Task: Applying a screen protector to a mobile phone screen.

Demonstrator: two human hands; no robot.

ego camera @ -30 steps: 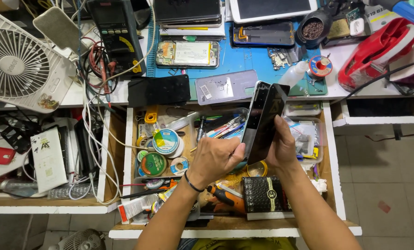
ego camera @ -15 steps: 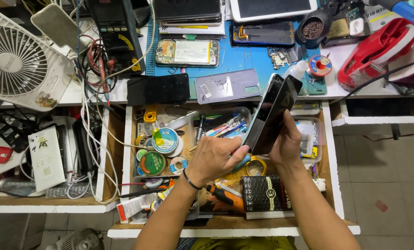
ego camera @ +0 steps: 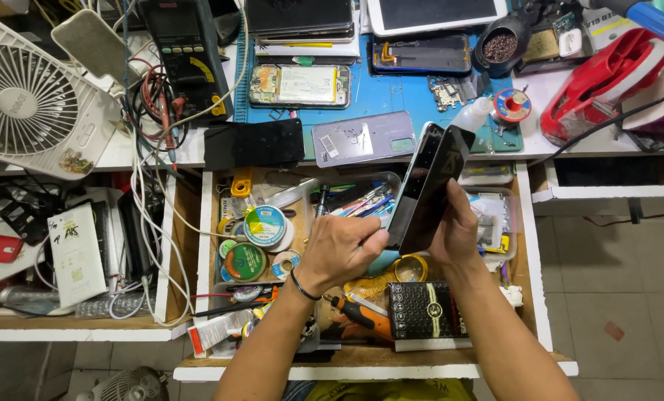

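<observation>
I hold a dark smartphone [ego camera: 430, 186] upright and edge-on above an open drawer [ego camera: 205, 245] full of tools. My right hand [ego camera: 458, 226] grips its lower right side. My left hand [ego camera: 343, 249] pinches the phone's lower left edge; the screen panel looks slightly parted from the body there. Whether a thin tool sits in my left fingers cannot be told. A black band circles my left wrist.
A blue work mat [ego camera: 380, 93] carries an opened phone [ego camera: 298, 84], a grey back cover [ego camera: 363, 138] and a black screen [ego camera: 254, 143]. A white fan [ego camera: 27, 108] and multimeter [ego camera: 185, 52] stand at the left, a red tool [ego camera: 607, 78] at the right. Tape rolls [ego camera: 265, 226] lie in the drawer.
The phone has tilted slightly and shifted a little to the right. My left hand stays at its lower edge, my right hand keeps its grip.
</observation>
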